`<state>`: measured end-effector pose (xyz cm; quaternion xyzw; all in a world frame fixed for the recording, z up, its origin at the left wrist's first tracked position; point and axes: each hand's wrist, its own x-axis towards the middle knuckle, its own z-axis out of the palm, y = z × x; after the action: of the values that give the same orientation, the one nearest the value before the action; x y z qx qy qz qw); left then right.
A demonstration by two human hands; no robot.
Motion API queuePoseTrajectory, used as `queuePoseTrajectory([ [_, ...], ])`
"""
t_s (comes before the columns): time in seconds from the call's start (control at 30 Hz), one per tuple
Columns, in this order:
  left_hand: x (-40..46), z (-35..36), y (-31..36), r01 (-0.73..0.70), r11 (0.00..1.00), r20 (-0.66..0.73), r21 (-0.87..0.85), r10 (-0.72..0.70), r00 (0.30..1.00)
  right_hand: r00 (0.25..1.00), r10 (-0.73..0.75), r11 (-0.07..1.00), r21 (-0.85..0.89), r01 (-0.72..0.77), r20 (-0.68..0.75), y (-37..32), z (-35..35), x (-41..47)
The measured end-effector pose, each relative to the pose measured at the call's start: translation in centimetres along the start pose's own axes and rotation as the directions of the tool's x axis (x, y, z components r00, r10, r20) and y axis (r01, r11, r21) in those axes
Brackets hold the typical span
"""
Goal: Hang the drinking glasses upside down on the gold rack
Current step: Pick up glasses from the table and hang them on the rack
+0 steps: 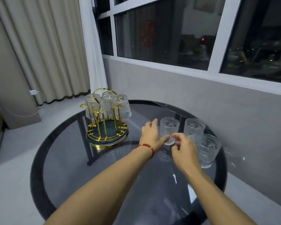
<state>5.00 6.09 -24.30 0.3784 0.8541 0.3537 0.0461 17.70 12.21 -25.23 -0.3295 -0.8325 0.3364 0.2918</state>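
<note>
From the head view, a round dark glass table [58, 159] fills the lower frame, and the gold rack [106, 127] stands at about ten o'clock on it, with three glasses already inverted over its far prongs [108, 103], mouths down so they can drain and stay put; the near prongs stand bare. Three more drinking glasses wait upright at roughly one to two o'clock: the nearest-to-rack glass [169, 130], a middle one [194, 128] just beside it, and a third [208, 150] toward three o'clock. The left hand [150, 138], a red string at its wrist, is spread with fingers extended and its thumb touching the left side of the first glass, while the right hand [184, 151] comes in from five o'clock, fingers loosely curled and apart near the glass's base, not yet closed on it. Both hands seem set to bracket the glass so it can be lifted and flipped
</note>
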Motion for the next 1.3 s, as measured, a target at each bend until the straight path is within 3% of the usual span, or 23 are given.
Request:
queuePoseTrajectory([
  [0.2, 5.2, 2.1, 3.8, 0.119, 0.992, 0.096, -0.040, -0.115, 0.989, 0.994, 0.100, 0.994, -0.056, -0.098, 0.033, 1.1, -0.6, 0.7],
  [0.43, 4.0, 1.8, 2.5, 0.120, 0.959, -0.120, -0.257, -0.155, 0.981, 0.994, 0.073, 0.997, -0.014, -0.072, 0.077, 1.3, 0.0, 0.8],
  [0.53, 1.9, -0.2, 1.0, 0.084, 0.898, -0.200, -0.431, -0.186, 0.962, 0.995, 0.060, 0.997, 0.036, -0.064, 0.084, 0.5, 0.8, 0.8],
  [0.67, -1.0, -3.6, -0.5, 0.105, 0.729, -0.129, -0.677, -0.258, 0.957, 0.967, 0.133, 0.948, 0.257, -0.188, 0.218, -1.2, 2.2, 0.5],
  [0.73, -2.5, -4.8, -1.6, 0.109, 0.636, -0.097, -0.764, -0.280, 0.955, 0.939, 0.152, 0.841, 0.458, -0.287, 0.308, -2.1, 3.3, 0.3],
  [0.83, -4.2, -5.7, -3.7, 0.121, 0.513, -0.057, -0.850, -0.319, 0.946, 0.868, 0.139, 0.520, 0.711, -0.474, 0.477, -3.3, 4.5, 0.0],
  [0.9, -4.8, -6.4, -5.1, 0.133, 0.440, -0.021, -0.888, -0.327, 0.945, 0.833, 0.123, 0.364, 0.757, -0.543, 0.539, -4.0, 5.2, -0.4],
  [0.97, -5.1, -7.5, -6.4, 0.141, 0.412, 0.006, -0.900, -0.311, 0.950, 0.836, 0.112, 0.313, 0.780, -0.542, 0.537, -4.8, 6.2, -0.8],
  [1.03, -5.2, -8.3, -7.7, 0.130, 0.496, -0.026, -0.858, -0.295, 0.955, 0.863, 0.091, 0.310, 0.809, -0.499, 0.498, -5.6, 7.0, -1.0],
  [1.1, -5.7, -9.3, -9.7, 0.128, 0.666, -0.119, -0.735, -0.314, 0.942, 0.893, 0.059, 0.379, 0.818, -0.434, 0.446, -6.6, 7.9, -0.8],
  [1.13, -6.0, -9.5, -11.3, 0.117, 0.772, -0.206, -0.625, -0.307, 0.929, 0.903, 0.042, 0.422, 0.811, -0.404, 0.428, -7.1, 8.3, -0.6],
  [1.2, -6.6, -9.6, -14.7, 0.107, 0.968, -0.306, -0.226, -0.175, 0.936, 0.905, 0.027, 0.457, 0.800, -0.389, 0.425, -7.9, 8.8, 0.0],
  [1.27, -7.1, -9.1, -17.7, 0.124, 0.984, -0.160, 0.132, -0.102, 0.982, 0.898, 0.002, 0.450, 0.801, -0.395, 0.441, -9.1, 9.2, 0.4],
  [1.3, -7.1, -8.7, -18.6, 0.121, 0.969, -0.083, 0.214, -0.105, 0.991, 0.900, -0.019, 0.460, 0.803, -0.378, 0.435, -9.7, 9.1, 0.5],
])
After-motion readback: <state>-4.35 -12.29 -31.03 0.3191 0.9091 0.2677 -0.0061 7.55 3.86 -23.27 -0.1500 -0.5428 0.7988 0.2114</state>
